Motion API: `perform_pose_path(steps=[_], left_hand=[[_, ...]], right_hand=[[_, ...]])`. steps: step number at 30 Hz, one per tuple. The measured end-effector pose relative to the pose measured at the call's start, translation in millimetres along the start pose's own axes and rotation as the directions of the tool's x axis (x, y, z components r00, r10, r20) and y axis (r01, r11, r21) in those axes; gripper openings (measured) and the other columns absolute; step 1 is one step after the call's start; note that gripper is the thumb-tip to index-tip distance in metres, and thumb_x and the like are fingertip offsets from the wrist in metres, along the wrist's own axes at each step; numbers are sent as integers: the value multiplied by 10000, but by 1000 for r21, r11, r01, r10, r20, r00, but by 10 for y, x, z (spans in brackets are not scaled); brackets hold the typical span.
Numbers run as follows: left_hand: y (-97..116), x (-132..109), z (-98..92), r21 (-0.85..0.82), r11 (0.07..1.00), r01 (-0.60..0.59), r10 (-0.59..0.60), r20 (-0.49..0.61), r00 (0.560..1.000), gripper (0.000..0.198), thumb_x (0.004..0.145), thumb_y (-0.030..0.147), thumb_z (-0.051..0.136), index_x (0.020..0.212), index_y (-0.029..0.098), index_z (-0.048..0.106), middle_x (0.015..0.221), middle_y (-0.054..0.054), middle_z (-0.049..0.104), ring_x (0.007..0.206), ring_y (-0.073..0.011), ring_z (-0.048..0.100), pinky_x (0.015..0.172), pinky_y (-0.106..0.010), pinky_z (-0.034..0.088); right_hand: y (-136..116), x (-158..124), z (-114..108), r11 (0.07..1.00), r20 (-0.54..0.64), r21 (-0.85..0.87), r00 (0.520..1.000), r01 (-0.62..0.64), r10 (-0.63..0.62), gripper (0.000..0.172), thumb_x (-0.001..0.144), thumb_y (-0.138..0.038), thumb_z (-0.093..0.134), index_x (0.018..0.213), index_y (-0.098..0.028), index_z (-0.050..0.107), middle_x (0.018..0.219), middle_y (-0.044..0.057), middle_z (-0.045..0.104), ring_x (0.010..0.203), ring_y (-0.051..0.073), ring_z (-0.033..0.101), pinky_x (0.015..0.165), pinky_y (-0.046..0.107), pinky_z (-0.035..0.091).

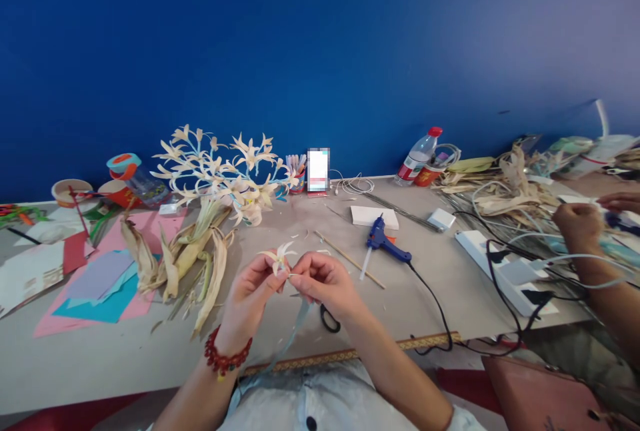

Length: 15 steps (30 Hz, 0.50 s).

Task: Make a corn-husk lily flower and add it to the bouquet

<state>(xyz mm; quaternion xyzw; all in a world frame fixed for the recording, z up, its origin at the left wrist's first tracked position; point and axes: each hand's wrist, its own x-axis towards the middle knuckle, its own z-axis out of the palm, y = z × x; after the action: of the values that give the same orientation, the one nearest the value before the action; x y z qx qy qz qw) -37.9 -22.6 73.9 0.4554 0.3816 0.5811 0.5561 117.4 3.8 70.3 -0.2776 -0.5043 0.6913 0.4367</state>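
A pale, pointed-petal flower (pixel 279 257), apparently of corn husk, is pinched in my left hand (pixel 257 284), whose wrist wears red beads. Right beside it, the fingertips of my right hand (pixel 320 278) are closed at the flower's base. A light blue strip (pixel 296 326) hangs from below my right fingers down to my lap. Whether the strip joins the flower is hidden by the fingers. Black-handled scissors (pixel 330 319) lie partly covered by my right hand. Beyond my hands stands a bunch of similar husk flowers (pixel 220 171) on blue stems.
Dried husks (pixel 175 254) and coloured paper (pixel 107 284) lie left. On the right are a blue glue gun (pixel 385 241) with a trailing cord, a thin stick (pixel 350 259), a power strip (pixel 500 274) and a bottle (pixel 416 158). A co-worker's hands (pixel 580 224) work far right.
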Motion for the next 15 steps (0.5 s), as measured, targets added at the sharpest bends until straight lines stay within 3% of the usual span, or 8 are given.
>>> perform_pose_path(steps=[9,15], left_hand=[[13,-20,-73,92,994,64,-67,24,997,135,831,299,670,779,176,646,708,-5,557,619,-117,420,591,-242,347],[-45,-28,-43,8,997,76,-76,1,997,134,788,303,718,835,186,674,717,-9,609,634,-121,480,609,-236,396]], right_hand=[[11,19,-42,991,82,91,992,-101,93,248,738,-346,778,736,-153,623,495,-64,508,400,45,375,398,182,227],[32,3,5,995,20,91,999,-35,33,295,711,-373,796,687,-164,589,491,-70,498,386,42,359,403,187,259]])
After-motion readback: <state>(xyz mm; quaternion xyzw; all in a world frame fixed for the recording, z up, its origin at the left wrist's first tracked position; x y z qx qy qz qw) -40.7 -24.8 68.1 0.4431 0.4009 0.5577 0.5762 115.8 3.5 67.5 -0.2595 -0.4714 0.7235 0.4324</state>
